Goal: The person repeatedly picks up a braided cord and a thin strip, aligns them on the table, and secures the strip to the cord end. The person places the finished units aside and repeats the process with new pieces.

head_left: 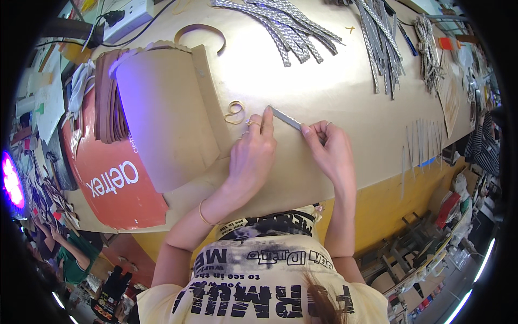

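A short, narrow grey strip [286, 119] with a pale edge stretches between my two hands over the brown-covered table. My left hand [252, 148] has its index fingertip at the strip's far left end, with the other fingers curled; its thumb is hidden. At the near right end, my right hand [333, 152] pinches the strip between thumb and fingers. Just left of my left fingertips lies a loose coil of thin yellowish band [234, 112]. Several braided grey straps [291, 32] lie in a fanned bundle at the far side of the table.
A curved brown sheet [162, 113] stands at left over an orange-red box [124, 200], beside stacked brown strips [109, 100]. More grey straps [380, 48] and a pale bundle [430, 59] lie far right. Thin strips [423, 141] hang at the right edge. A power strip [129, 20] sits far left.
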Available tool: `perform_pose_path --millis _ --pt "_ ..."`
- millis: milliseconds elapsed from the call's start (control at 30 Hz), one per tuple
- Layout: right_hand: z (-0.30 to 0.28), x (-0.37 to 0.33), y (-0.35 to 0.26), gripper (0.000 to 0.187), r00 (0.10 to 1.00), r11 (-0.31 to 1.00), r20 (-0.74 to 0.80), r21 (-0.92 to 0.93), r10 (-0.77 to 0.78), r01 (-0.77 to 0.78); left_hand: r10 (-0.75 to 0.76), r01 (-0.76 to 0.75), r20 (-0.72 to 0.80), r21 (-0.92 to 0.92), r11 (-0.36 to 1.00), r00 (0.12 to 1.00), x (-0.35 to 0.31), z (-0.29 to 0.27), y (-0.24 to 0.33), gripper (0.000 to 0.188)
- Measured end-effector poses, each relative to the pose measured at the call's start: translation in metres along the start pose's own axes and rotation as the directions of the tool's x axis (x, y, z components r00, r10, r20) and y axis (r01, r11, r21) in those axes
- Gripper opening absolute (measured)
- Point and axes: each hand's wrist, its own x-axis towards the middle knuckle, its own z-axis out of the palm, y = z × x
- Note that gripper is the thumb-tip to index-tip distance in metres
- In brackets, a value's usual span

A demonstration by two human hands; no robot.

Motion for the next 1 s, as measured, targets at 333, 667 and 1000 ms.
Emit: perform_pose_path --millis 333,667,1000 --pt "0.007 -0.003 -0.003 0.028 0.993 0.994 -0.096 -0.094 -0.065 0.056 0.080 -0.079 -0.034 0.048 0.996 0.996 0.003 -0.005 0.001 0.052" --pt "0.004 -0.003 -0.009 0.028 0.997 0.988 -0.072 -0.153 -0.034 0.022 0.230 -0.209 -0.104 0.181 0.961 0.968 -0.011 0.004 0.009 0.065" --pt "0.005 -0.004 0.004 0.033 0.989 0.983 -0.124 -0.172 -0.079 0.056 0.265 -0.273 0.107 0.065 0.960 0.958 -0.006 0.014 -0.006 0.077"
